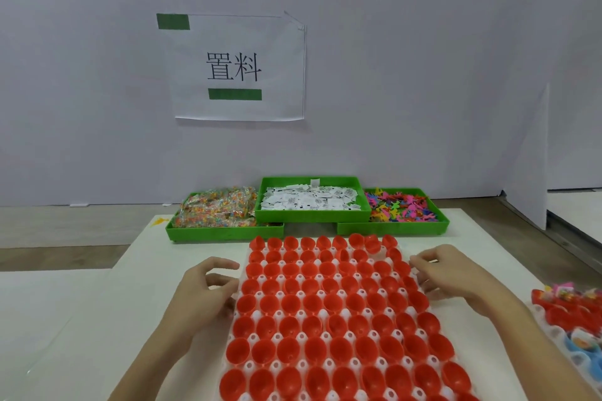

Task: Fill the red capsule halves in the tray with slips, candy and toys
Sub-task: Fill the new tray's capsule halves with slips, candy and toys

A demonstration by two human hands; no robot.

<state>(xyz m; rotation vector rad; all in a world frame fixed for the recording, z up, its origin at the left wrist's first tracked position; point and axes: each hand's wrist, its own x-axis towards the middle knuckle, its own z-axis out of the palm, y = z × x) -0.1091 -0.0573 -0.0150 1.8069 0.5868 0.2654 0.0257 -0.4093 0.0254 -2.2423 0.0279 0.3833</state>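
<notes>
Red capsule halves [329,319] are sitting empty in the tray [338,294] running lengthwise away from me; my left hand [208,286] and right hand [446,273] are flanking it, fingers loosely curled at its edges, holding nothing; slips [311,198] are lying straight beyond, roughly equidistant from both.

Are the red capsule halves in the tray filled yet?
Empty: the red capsule halves in the tray show only bare red insides.
</notes>
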